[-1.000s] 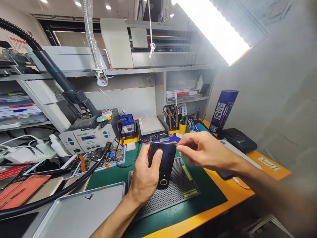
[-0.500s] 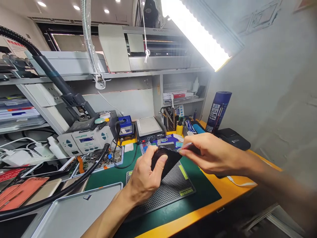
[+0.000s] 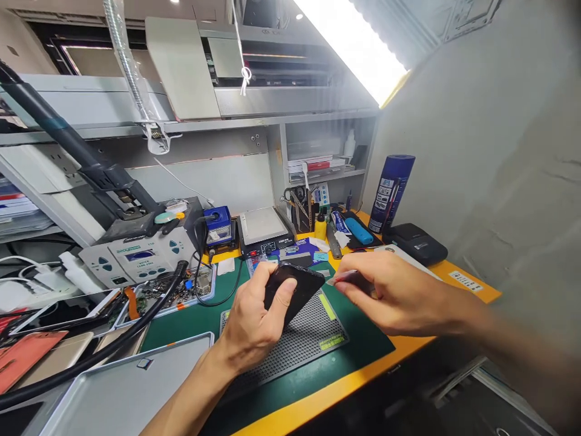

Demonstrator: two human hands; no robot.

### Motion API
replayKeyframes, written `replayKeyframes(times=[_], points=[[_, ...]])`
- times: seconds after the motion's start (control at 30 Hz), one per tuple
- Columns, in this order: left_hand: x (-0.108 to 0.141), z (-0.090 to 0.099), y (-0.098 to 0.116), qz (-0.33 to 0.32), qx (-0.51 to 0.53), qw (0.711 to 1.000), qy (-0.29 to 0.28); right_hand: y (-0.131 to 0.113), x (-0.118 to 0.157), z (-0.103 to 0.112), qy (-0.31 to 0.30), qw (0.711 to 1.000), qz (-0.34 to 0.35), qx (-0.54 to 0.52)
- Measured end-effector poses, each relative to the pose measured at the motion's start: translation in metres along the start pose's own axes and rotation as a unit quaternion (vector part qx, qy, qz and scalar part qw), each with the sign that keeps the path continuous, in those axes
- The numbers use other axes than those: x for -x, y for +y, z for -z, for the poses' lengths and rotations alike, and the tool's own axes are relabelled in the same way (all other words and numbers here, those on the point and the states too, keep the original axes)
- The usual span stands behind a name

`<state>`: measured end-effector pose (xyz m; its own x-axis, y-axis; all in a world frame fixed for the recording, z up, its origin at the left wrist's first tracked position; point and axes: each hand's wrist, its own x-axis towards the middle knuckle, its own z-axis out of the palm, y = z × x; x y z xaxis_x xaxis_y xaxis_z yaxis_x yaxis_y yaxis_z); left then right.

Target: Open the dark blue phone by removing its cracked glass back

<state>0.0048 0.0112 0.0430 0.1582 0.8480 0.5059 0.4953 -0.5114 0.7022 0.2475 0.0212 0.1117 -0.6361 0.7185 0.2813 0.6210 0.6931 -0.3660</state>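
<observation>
My left hand (image 3: 256, 318) is closed round a black phone (image 3: 303, 289), thumb on its face, holding it tilted above the perforated grey mat (image 3: 290, 351). To the right of the phone, my right hand (image 3: 393, 290) pinches a small thin tool (image 3: 356, 278) with a pale tip and a dark reddish body. Most of that tool is hidden in my fingers, so its exact kind does not show. A short gap separates the tip from the phone's corner.
A soldering station (image 3: 140, 257), its black hose (image 3: 109, 342) and a grey tray (image 3: 136, 396) lie to the left. Behind are a heating plate (image 3: 263, 227) and a tool holder (image 3: 299, 212). A blue cylinder (image 3: 393, 191) and a black case (image 3: 415, 242) stand at right.
The tool's tip was at the phone's corner and is now apart from it, with my right hand slightly farther from the phone. The whole view has shifted a little.
</observation>
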Motion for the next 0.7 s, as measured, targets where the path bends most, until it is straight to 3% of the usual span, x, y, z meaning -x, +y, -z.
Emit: replayKeyframes(times=[0.7], points=[[0.0028, 0.0007, -0.0009, 0.01, -0.006, 1.0, 0.008, -0.0021, -0.0027, -0.0055, 0.01, 0.999, -0.021, -0.025]])
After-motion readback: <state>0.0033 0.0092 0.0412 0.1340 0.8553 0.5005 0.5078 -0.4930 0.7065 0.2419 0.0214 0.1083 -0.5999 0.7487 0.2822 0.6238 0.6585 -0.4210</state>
